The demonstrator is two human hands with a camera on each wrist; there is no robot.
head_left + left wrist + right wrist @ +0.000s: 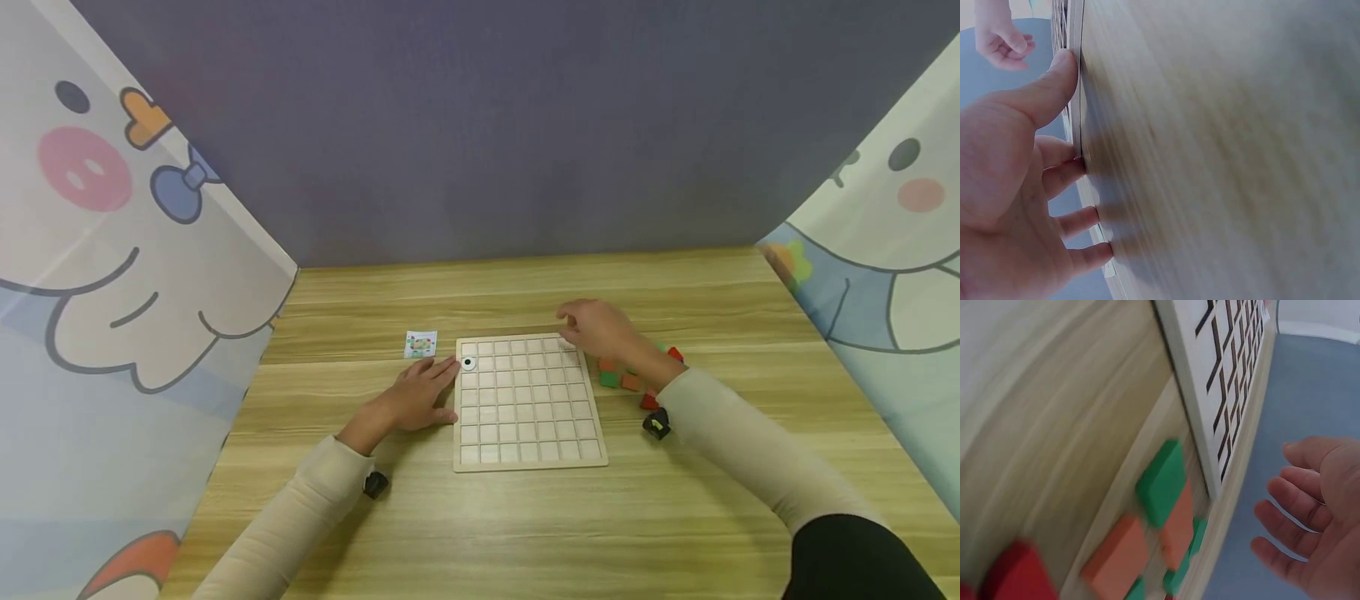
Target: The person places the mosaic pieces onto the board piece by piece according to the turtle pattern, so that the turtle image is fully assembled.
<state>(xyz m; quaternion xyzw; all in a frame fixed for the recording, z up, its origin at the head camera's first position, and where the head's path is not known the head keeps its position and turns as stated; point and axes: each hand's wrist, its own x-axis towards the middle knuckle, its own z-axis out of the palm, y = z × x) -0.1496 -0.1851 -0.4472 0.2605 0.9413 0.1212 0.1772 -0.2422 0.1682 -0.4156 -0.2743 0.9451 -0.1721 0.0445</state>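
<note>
A square wooden grid board (528, 467) lies on the table, with one white round-marked piece bearing a black dot (468, 363) in its upper left cell area. My left hand (418, 393) rests on the table against the board's left edge; in the left wrist view its thumb (1063, 72) and fingertips touch that edge. Over the board's upper right corner hovers my right hand (596, 327), its fingers loosely bent and nothing seen between them in the right wrist view. Beneath its wrist lie green (1163, 481), orange (1116, 556) and red (1019, 575) pieces, partly hidden by the forearm.
A small printed card (421, 344) with a coloured pattern lies beyond the left hand. The wooden table (480, 533) meets a grey back panel (517, 133), and cartoon-printed sheets (187, 317) stand at both sides.
</note>
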